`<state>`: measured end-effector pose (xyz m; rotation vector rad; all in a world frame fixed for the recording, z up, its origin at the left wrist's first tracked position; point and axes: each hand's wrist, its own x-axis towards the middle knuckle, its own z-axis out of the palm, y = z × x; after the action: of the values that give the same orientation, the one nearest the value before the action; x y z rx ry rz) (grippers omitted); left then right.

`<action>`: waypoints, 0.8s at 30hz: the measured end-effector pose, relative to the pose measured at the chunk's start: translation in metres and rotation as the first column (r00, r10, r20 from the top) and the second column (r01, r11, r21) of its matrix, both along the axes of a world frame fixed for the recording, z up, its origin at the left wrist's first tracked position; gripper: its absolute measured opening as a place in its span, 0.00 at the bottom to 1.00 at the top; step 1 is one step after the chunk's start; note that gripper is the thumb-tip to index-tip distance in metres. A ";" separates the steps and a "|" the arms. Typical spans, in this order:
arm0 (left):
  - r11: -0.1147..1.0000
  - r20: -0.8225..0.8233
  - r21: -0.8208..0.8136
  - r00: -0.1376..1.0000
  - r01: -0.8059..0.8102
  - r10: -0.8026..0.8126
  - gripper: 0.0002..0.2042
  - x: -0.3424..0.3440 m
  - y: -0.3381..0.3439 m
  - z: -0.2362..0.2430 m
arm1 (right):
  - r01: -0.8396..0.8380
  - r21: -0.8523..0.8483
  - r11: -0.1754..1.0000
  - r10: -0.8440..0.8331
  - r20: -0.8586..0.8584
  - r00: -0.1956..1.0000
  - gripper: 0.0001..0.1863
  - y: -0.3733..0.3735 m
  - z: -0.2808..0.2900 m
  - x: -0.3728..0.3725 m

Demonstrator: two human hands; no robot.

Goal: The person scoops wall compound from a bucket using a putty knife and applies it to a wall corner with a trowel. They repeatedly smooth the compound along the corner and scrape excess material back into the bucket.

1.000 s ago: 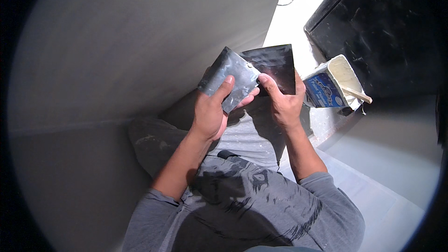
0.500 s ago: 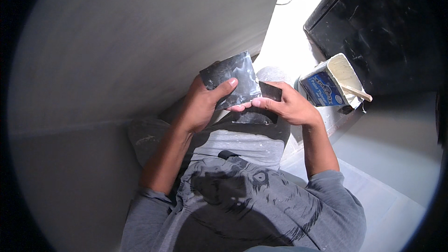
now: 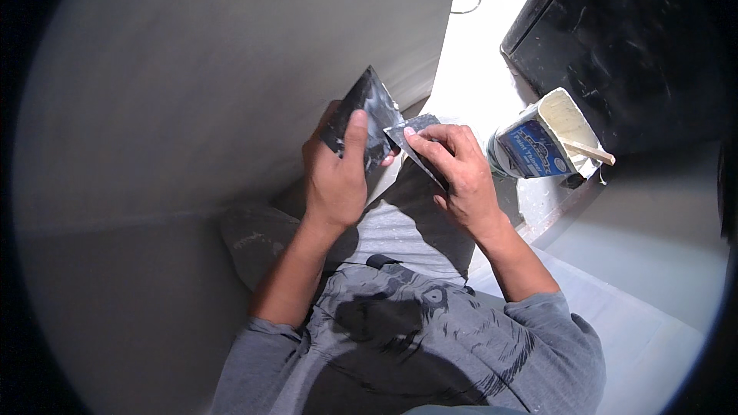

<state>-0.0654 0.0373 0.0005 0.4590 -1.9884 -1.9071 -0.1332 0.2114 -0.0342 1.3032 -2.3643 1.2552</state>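
The left hand (image 3: 336, 177) grips one dark scraper blade (image 3: 363, 107), the right hand (image 3: 460, 173) pinches a second blade (image 3: 419, 146) – perhaps touching – beside a grey wall (image 3: 192, 84) and bucket (image 3: 542, 142) – blades now tilted apart.

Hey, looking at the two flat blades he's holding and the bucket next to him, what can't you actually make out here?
- Head view: the left hand covers the lower part of the dark blade, so its handle is hidden.
- The right hand covers most of the second blade.
- Where the two blades meet is too small to judge contact.
- The bucket interior below the pale compound is hidden by its wall; the stick tip is buried.
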 end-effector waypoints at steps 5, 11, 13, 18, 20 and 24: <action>0.970 0.092 0.050 0.966 0.239 -0.243 0.15 0.004 0.013 -0.005 | 0.099 -0.114 0.989 -0.097 0.022 0.995 0.30 -0.006 -0.003 -0.023; 0.791 0.143 0.612 0.982 0.013 -0.127 0.16 -0.003 0.004 0.001 | 0.266 -0.465 0.845 -0.245 0.106 0.964 0.30 -0.006 0.008 -0.038; 0.594 0.043 0.803 0.990 0.045 -0.133 0.18 -0.005 -0.011 -0.016 | 0.208 -0.552 0.807 -0.316 -0.106 0.943 0.26 -0.004 0.005 -0.025; 0.210 -0.113 0.964 0.967 0.162 -0.228 0.20 -0.002 -0.001 -0.052 | -0.160 -0.493 0.855 0.010 -0.292 0.956 0.21 -0.022 0.003 0.013; 0.082 -0.123 0.986 0.963 0.147 -0.241 0.21 0.001 0.004 -0.050 | -0.082 -0.527 0.846 -0.035 -0.209 0.977 0.24 -0.031 0.010 0.016; -0.066 -0.388 0.918 0.852 0.391 -0.352 0.22 -0.004 0.008 -0.053 | 0.287 -0.473 0.833 -0.180 0.259 0.949 0.16 -0.032 0.002 -0.024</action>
<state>-0.0690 0.0451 -0.0528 0.0971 -0.2286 -3.4620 -0.1569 0.1790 -0.0325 0.7244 -2.0126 1.8302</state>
